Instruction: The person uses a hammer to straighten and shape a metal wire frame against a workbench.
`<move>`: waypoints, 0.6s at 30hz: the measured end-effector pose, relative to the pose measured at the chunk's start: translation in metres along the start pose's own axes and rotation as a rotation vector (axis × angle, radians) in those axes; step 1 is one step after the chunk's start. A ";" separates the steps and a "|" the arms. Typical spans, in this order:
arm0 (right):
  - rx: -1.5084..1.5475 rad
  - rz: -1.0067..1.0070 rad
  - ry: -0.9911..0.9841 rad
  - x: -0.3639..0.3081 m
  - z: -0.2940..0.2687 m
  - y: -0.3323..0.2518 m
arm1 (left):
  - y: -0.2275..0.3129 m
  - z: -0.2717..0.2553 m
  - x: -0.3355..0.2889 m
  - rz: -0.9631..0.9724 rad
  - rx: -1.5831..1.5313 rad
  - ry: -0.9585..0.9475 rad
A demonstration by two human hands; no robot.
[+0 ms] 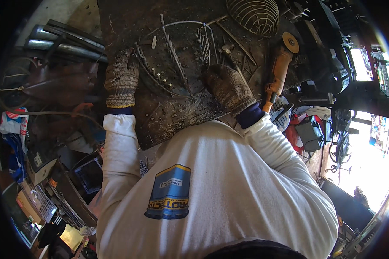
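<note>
A round frame of thin metal rod [174,55] lies on the dark, worn worktable [160,125], with straight twisted bars crossing inside it. My left hand [122,80], in a brown knitted glove, is at the frame's left edge, its fingers curled in against the rim. In a matching glove, my right hand [230,86] is closed at the frame's lower right side; its fingertips are partly hidden. Just beyond the right hand lie thin metal rods [237,42]. An orange angle grinder [280,64] with a tan disc rests to the right of that hand.
A domed wire guard [255,15] sits at the table's far right. Metal pipes [65,45] lie beyond the left edge. Small metal bits and a pale stub [154,42] are scattered on the tabletop. Dark machinery [328,64] stands at right, with a red and grey case [309,131] below.
</note>
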State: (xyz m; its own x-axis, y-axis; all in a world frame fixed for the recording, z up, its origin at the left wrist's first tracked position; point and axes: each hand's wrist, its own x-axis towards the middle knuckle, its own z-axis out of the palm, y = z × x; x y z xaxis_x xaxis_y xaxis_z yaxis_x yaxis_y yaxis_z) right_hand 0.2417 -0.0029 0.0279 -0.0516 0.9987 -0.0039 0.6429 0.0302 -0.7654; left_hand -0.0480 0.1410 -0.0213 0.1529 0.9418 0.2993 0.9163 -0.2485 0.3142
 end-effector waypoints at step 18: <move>0.120 0.288 -0.089 -0.007 -0.002 -0.019 | 0.007 0.003 -0.017 0.007 0.043 -0.006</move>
State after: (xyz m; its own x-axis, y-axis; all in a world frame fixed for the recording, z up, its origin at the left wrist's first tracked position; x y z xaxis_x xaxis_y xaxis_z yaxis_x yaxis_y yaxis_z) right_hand 0.2311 -0.0107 0.0433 0.0494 0.9578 -0.2832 0.5462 -0.2633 -0.7952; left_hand -0.0430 0.1240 -0.0271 0.1613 0.9414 0.2961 0.9302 -0.2453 0.2732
